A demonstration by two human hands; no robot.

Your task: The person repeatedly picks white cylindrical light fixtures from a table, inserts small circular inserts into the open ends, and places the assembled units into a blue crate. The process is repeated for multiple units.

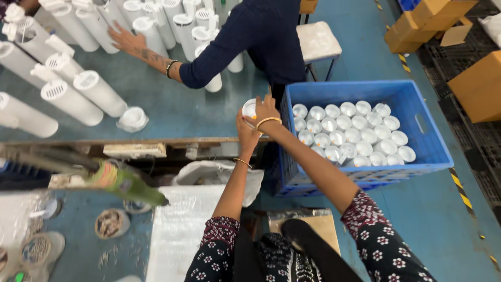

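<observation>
The white round cap [250, 108] was gripped by both the left hand [245, 130] and the right hand [266, 108] at the table edge [156, 140], nine o'clock of the blue crate [428, 141], so a slip could have dropped it.

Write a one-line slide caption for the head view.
Both hands, left and right, hold a white cap between a blue crate of caps and a table of white tubes.

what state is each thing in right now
left hand: fingers on the white cap, at the table edge
right hand: fingers on the same cap
white cap: held in both hands
blue crate: open, bottom partly covered with white caps standing in rows
white tubes: lying on the table, grilled ends on
stool: unoccupied
</observation>
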